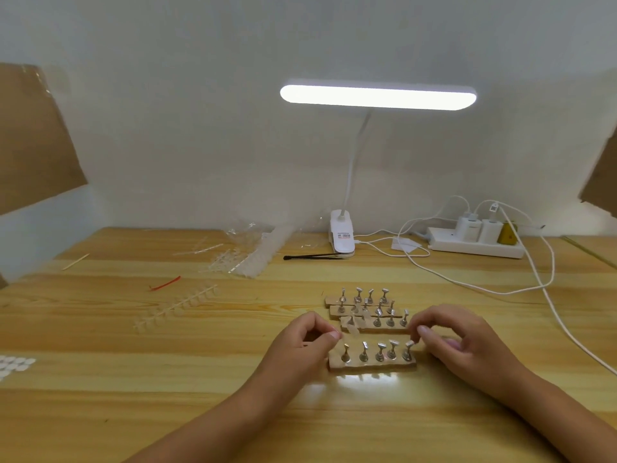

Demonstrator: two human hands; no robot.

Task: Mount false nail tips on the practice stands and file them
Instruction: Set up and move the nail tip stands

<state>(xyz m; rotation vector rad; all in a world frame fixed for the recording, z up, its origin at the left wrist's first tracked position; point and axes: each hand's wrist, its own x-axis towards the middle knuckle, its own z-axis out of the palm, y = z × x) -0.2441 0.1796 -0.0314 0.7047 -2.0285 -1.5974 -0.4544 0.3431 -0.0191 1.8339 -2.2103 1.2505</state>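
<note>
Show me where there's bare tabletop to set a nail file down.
Bare wood: the near strip in front of the nearest stand; the left-front patch between the white dotted sheet and the left hand; the band between the far stands and the black tool. Crowded: back left with bags, right with cables.

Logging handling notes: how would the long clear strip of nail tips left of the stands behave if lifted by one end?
Probably bendy: the nail-tip strip looks thin, tips branching off a slim spine. Likely very light, being clear plastic, so a nudge might slide it across the smooth wooden table.
</note>
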